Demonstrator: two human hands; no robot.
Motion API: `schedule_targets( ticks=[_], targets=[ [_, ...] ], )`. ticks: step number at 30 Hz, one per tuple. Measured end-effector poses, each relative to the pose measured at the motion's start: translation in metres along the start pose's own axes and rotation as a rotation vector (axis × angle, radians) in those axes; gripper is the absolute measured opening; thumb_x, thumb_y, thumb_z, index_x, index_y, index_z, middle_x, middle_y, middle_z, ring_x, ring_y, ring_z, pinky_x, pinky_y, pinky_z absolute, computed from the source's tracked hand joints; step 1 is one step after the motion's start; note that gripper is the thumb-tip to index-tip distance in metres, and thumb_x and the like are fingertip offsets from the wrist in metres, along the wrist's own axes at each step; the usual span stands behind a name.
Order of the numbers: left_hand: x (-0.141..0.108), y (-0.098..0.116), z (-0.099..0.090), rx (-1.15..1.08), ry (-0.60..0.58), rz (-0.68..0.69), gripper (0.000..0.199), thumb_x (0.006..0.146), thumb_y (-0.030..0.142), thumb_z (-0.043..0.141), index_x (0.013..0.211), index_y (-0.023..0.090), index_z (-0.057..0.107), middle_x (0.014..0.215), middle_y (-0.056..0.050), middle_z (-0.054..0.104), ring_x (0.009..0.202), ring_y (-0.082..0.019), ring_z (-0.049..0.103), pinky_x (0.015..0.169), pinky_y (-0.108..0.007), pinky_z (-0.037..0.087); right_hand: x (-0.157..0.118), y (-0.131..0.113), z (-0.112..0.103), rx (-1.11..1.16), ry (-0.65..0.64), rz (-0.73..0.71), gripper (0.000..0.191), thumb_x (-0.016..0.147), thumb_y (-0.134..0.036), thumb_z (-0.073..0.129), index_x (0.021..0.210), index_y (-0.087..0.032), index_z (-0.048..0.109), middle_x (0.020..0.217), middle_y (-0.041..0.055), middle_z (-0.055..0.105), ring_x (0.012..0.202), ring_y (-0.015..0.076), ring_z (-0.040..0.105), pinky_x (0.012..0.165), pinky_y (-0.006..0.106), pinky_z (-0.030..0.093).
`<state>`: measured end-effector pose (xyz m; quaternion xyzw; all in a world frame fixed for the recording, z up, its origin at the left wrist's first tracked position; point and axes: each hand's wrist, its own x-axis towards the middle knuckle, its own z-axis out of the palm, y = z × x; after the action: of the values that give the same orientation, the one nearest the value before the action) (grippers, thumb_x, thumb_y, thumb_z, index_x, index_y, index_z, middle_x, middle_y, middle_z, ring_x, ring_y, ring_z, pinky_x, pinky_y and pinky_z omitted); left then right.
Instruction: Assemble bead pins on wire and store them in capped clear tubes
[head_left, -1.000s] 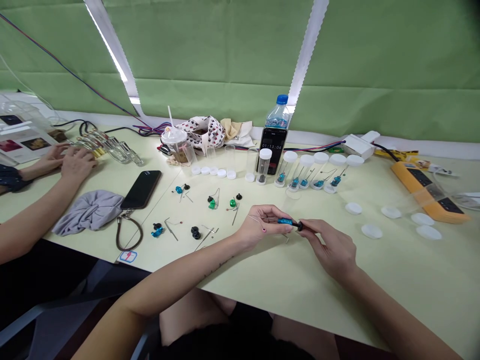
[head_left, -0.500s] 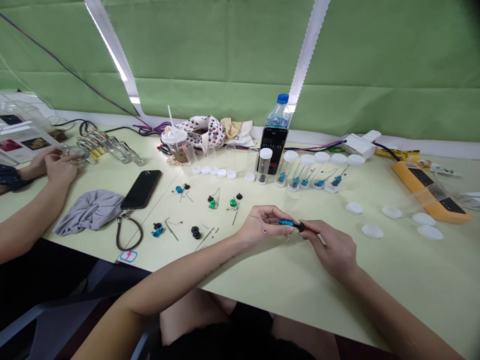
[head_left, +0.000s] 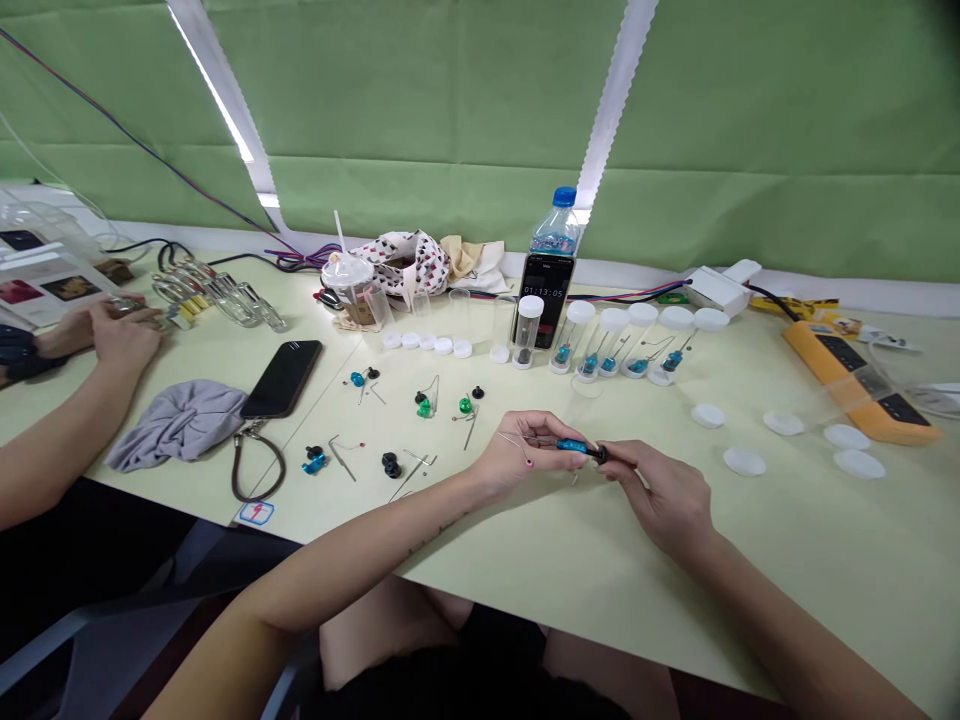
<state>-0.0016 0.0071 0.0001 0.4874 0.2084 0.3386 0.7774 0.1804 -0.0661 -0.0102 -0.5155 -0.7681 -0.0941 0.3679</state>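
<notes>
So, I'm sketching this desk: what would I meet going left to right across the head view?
Grey cloth, dark phone lying flat, drink cup, two green pieces, left hand holding a blue piece, right hand at a black knob, orange power strip.

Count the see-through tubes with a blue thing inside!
5. They stand in a row to the right of the upright phone: first tube, nearest it, then second tube, third tube, fourth tube and fifth tube. They overlap, but five white caps show.
</notes>
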Motion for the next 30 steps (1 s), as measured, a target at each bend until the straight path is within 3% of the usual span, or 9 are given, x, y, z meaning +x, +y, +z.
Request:
schedule_targets(
  ticks=[15, 20, 30],
  targets=[
    [0.0005, 0.0009, 0.0002, -0.008, 0.025, -0.030, 0.036, 0.053, 0.027, 0.081, 0.079, 0.010, 0.064, 0.087, -0.010, 0.069, 0.075, -0.016, 0.064, 0.073, -0.033, 0.051, 0.0029, -0.0015, -0.0015, -0.044, -0.006, 0.000, 0.016, 0.091, -0.029, 0.047, 0.096, -0.021, 0.059, 0.082, 0.0013, 0.072, 0.065, 0.0118, 0.067, 0.058, 0.021, 0.048],
    [0.0013, 0.0022, -0.0002, 0.008, 0.073, -0.012, 0.036, 0.052, 0.029, 0.082, 0.078, 0.011, 0.064, 0.084, -0.008, 0.069, 0.074, -0.015, 0.063, 0.070, -0.031, 0.050, 0.0026, -0.0026, -0.0009, -0.060, -0.001, 0.086, 0.021, 0.089, -0.038, 0.048, 0.100, -0.023, 0.058, 0.078, 0.0009, 0.071, 0.065, 0.0155, 0.068, 0.056, 0.024, 0.050],
    [0.0009, 0.0033, 0.0013, 0.004, 0.075, -0.029, 0.037, 0.051, 0.029, 0.082, 0.078, 0.010, 0.065, 0.083, -0.008, 0.069, 0.071, -0.014, 0.063, 0.069, -0.030, 0.051, -0.0006, -0.0007, 0.0041, -0.101, 0.077, 0.039, 0.012, 0.089, -0.028, 0.051, 0.093, -0.022, 0.060, 0.085, 0.0029, 0.072, 0.073, 0.0155, 0.069, 0.061, 0.024, 0.052]
  ],
)
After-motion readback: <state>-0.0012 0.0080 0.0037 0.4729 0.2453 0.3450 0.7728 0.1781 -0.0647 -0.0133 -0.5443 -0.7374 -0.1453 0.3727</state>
